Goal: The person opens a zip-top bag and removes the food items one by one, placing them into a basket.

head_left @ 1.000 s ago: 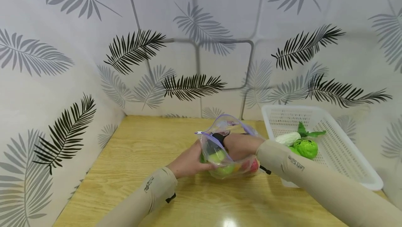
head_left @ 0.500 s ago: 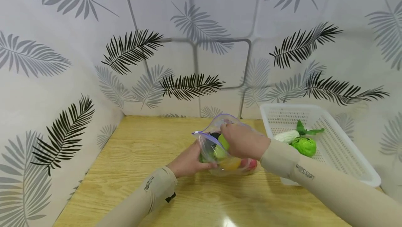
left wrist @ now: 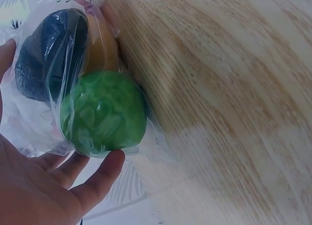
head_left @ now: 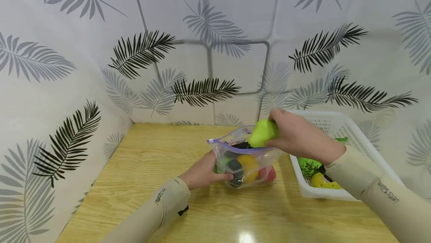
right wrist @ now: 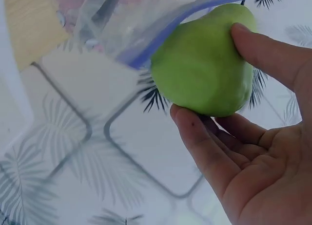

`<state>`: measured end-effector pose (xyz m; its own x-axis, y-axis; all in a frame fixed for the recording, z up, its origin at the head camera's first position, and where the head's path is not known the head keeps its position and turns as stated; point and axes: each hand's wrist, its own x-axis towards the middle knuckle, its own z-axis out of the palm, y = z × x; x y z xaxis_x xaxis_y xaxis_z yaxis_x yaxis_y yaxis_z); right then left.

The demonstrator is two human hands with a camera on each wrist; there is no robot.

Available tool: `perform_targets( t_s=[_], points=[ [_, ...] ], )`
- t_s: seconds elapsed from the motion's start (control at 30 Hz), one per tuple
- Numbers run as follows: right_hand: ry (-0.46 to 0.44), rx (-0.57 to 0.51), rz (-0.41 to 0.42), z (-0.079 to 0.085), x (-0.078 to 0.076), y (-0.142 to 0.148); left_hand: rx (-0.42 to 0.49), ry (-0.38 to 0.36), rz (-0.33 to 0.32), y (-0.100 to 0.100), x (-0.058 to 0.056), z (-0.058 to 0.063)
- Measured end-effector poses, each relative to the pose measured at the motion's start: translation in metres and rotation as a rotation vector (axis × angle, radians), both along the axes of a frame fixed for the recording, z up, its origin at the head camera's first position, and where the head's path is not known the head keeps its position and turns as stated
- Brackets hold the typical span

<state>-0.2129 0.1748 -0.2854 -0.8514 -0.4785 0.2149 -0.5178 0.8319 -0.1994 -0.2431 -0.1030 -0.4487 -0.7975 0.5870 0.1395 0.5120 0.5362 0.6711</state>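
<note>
A clear zip bag [head_left: 269,156] with a purple seal stands on the table, its mouth open. My left hand [head_left: 203,172] holds its left side, thumb in front and fingers behind. Through the plastic show a dark round piece [head_left: 235,172], an orange one [head_left: 250,165] and a pinkish-red one [head_left: 267,174]. In the left wrist view a bumpy green ball [left wrist: 105,113] lies in the bag by my fingertips. My right hand [head_left: 299,134] grips a light green pear [head_left: 264,132] above the bag's mouth; in the right wrist view, thumb and fingers pinch it beside the purple seal.
A white perforated basket [head_left: 378,153] stands right of the bag, partly behind my right forearm. Inside it are a green bumpy vegetable [head_left: 308,166] and a yellow piece [head_left: 323,181]. The wooden table [head_left: 161,149] meets a leaf-patterned cloth [head_left: 235,67] at the back.
My right hand has come up out of the bag and moved right, bringing the green pear out. The bag's front seal has risen slightly; my left hand keeps its place.
</note>
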Motion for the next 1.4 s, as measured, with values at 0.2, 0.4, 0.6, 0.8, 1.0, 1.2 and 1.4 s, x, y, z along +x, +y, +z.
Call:
perform_targets(
  t_s=[0.2, 0.4, 0.6, 0.8, 1.0, 1.2, 1.4],
  points=[
    [0.058, -0.012, -0.106, 0.012, 0.005, 0.033, 0.004, 0.019, -0.004, 0.000, -0.003, -0.003],
    [-0.014, 0.058, -0.169, 0.002, 0.002, 0.079, 0.006, 0.004, 0.001, -0.004, -0.001, -0.008],
    [-0.152, 0.144, -0.193, -0.031, -0.007, 0.131, 0.022, 0.012, 0.004, -0.009, 0.000, -0.009],
    [-0.287, 0.167, -0.198, -0.065, -0.009, 0.177, 0.022, 0.017, -0.012, -0.008, -0.001, -0.010],
    [-0.362, 0.202, -0.220, -0.089, -0.007, 0.193, 0.014, 0.022, -0.011, -0.006, -0.002, -0.010],
    [-0.354, 0.219, -0.210, -0.097, -0.007, 0.197, 0.016, 0.011, -0.018, -0.004, -0.002, -0.008],
    [-0.260, 0.238, -0.208, -0.091, 0.001, 0.185, 0.013, 0.013, -0.031, -0.002, -0.003, -0.006]
  ],
)
